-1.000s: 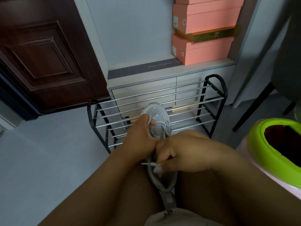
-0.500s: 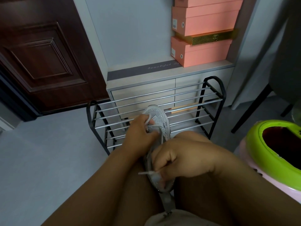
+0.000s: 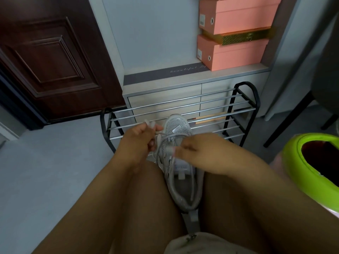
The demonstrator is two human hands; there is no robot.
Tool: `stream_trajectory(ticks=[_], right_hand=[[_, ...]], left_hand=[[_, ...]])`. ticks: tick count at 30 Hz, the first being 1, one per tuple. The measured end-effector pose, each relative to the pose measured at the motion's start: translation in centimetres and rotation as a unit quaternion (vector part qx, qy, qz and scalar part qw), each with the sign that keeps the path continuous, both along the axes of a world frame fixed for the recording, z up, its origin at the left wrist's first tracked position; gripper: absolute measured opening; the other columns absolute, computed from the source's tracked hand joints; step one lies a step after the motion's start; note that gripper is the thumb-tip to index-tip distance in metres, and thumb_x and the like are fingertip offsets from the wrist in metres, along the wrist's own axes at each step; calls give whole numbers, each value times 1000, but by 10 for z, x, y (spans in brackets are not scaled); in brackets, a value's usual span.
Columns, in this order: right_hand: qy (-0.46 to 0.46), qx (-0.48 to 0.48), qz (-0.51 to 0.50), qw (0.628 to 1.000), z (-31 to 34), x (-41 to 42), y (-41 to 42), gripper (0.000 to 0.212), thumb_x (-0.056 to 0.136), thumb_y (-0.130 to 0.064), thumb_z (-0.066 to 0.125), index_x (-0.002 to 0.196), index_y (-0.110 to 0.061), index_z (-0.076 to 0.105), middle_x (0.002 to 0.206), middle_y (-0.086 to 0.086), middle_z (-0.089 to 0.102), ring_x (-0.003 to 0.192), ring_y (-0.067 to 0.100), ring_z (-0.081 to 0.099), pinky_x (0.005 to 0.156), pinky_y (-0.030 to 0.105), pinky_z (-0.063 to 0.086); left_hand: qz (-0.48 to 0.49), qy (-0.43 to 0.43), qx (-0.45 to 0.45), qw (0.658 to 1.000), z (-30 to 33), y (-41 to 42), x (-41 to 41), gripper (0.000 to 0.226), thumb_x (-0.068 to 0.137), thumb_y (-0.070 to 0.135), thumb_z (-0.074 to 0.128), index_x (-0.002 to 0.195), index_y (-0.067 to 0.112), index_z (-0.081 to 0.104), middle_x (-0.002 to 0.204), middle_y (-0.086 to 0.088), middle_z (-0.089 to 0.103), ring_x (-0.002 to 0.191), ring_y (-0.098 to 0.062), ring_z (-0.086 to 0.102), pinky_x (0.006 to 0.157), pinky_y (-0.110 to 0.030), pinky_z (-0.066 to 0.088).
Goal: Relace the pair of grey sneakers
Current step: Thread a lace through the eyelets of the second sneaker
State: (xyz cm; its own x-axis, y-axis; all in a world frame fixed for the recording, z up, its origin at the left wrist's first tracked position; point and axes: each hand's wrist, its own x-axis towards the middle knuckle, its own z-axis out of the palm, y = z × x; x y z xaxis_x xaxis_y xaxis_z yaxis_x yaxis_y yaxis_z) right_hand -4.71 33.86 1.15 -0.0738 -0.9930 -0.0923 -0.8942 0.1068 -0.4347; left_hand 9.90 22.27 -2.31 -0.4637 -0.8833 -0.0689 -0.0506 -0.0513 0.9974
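Observation:
One grey sneaker (image 3: 180, 184) lies lengthwise between my thighs, toe pointing away toward the rack. Its pale lace (image 3: 166, 139) runs across the upper eyelets. My left hand (image 3: 139, 142) is at the shoe's left side and pinches one lace end, pulled out to the left. My right hand (image 3: 198, 153) is over the tongue area on the right, fingers curled, pinching the other lace strand near the eyelets. The second sneaker of the pair is not in view.
A black and chrome shoe rack (image 3: 238, 110) stands just beyond the shoe, against a grey drawer cabinet (image 3: 165, 92) with pink shoe boxes (image 3: 234, 50) on top. A green-rimmed bin (image 3: 300, 167) is at my right. A dark wooden door (image 3: 47, 57) is at left.
My hands have drawn apart: the left moved out to the left with a lace end, the right moved up toward the eyelets. More of the shoe's opening now shows.

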Motion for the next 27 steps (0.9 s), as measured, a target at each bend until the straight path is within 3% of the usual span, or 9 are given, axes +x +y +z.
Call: stream_trajectory(ticks=[2, 4, 7, 10, 13, 18, 23, 27], right_hand=[[57, -44, -74, 995, -8, 5, -16, 64, 85, -71, 29, 75, -16, 59, 71, 3, 59, 75, 19, 57, 64, 31, 37], [95, -54, -114, 988, -20, 11, -30, 58, 82, -72, 37, 69, -18, 53, 74, 1, 57, 82, 20, 55, 69, 30, 35], [85, -70, -124, 986, -38, 16, -43, 44, 72, -63, 57, 74, -19, 61, 93, 5, 54, 101, 23, 48, 81, 30, 35], [20, -52, -143, 988, -46, 11, -49, 31, 65, -49, 71, 77, -20, 67, 105, 7, 54, 109, 23, 43, 85, 27, 37], [-28, -41, -142, 989, -47, 7, -52, 19, 63, -33, 76, 76, -23, 68, 108, 7, 53, 109, 22, 46, 82, 22, 37], [-60, -49, -151, 985, -49, 10, -53, 21, 64, -22, 75, 84, -21, 66, 111, 8, 49, 108, 25, 47, 82, 22, 37], [-68, -71, -145, 984, -46, 12, -50, 16, 62, -14, 71, 77, -10, 69, 87, 7, 64, 89, 23, 57, 75, 33, 51], [-65, -72, -141, 985, -43, 13, -49, 16, 62, -12, 69, 77, -6, 68, 81, 11, 67, 80, 23, 60, 71, 37, 54]], left_hand=[[-9, -83, -76, 994, -1, 1, 2, 22, 96, 27, 52, 88, 19, 71, 56, 4, 54, 48, -3, 48, 48, -14, 42], [-23, -124, -142, 982, -2, 2, 2, 17, 94, 24, 55, 91, 21, 71, 60, 8, 63, 48, 2, 53, 48, -8, 41], [-19, -93, -137, 986, -6, 2, -1, 10, 89, 7, 61, 94, 9, 70, 73, -2, 68, 59, -1, 62, 60, -13, 53], [-6, -64, -118, 991, -10, -1, 0, 11, 82, -5, 66, 89, 3, 68, 80, -11, 69, 64, -8, 67, 66, -19, 57], [-3, -74, -138, 988, -15, -3, 1, 12, 79, -4, 70, 85, 6, 68, 80, -10, 70, 67, -11, 68, 66, -19, 57], [3, -86, -179, 980, -21, -3, -2, 21, 79, -1, 71, 80, 19, 66, 78, 0, 70, 70, -7, 68, 70, -20, 57], [18, -135, -263, 955, -20, 0, -3, 20, 80, 5, 72, 80, 24, 66, 77, 8, 68, 69, -1, 64, 66, -11, 52], [28, -162, -299, 940, -20, 0, -3, 12, 81, 8, 72, 85, 19, 68, 79, 4, 68, 75, -10, 66, 70, -20, 52]])
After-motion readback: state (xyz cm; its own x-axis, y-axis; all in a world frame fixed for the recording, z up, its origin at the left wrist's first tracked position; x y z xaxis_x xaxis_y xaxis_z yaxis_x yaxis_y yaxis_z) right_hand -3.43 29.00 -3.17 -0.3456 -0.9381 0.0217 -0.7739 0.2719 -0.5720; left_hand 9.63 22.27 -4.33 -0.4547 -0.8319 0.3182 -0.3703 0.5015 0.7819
